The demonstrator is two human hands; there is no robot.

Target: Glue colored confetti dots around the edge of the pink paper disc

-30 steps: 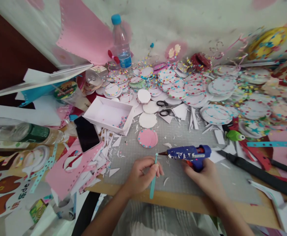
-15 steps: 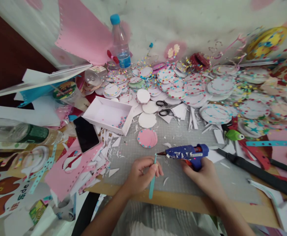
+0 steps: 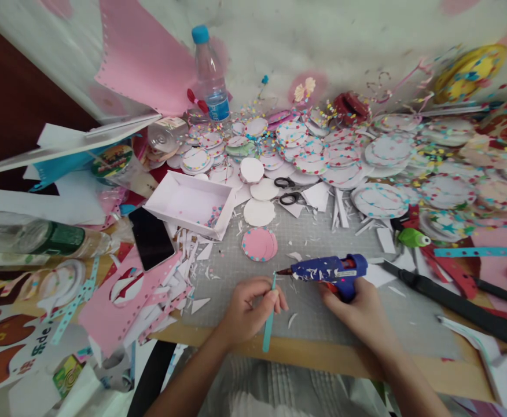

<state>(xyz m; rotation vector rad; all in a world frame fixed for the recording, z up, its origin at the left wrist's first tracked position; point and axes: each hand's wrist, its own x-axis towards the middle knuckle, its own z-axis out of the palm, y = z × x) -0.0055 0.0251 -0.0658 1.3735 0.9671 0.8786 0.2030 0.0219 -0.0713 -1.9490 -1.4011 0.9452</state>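
The person sits at the desk's near edge point(image 3: 335, 358), both hands over the grey cutting mat point(image 3: 323, 327). The left hand point(image 3: 253, 308) pinches a pair of turquoise tweezers point(image 3: 268, 331) between thumb and fingers, the tool slanting up, with its lower end over the wooden edge. The right hand point(image 3: 364, 310) is wrapped around the handle of a blue glue gun point(image 3: 327, 269) speckled with white flecks, its nozzle pointing left, close to the tweezers' tip. From where I stand I can't tell whether nozzle and tip actually touch.

Just beyond the tweezers, near the middle of the desk, pink paper discs point(image 3: 260, 244) lie overlapping on the mat, blue dots set around the rim of one. Farther in are plain white discs point(image 3: 259, 213) and black-handled scissors point(image 3: 297, 198). To their left stands a white open box point(image 3: 177, 200), small coloured beads gathered in its right corner; a dark smartphone point(image 3: 153, 238) lies beside it, nearer the desk's left side. Heaps of dotted discs point(image 3: 379, 201) crowd the far edge, where an upright blue-capped bottle point(image 3: 212, 75) stands. Toward the right edge lies a long black tool point(image 3: 453, 304), and above it a green toy figure point(image 3: 411, 238).
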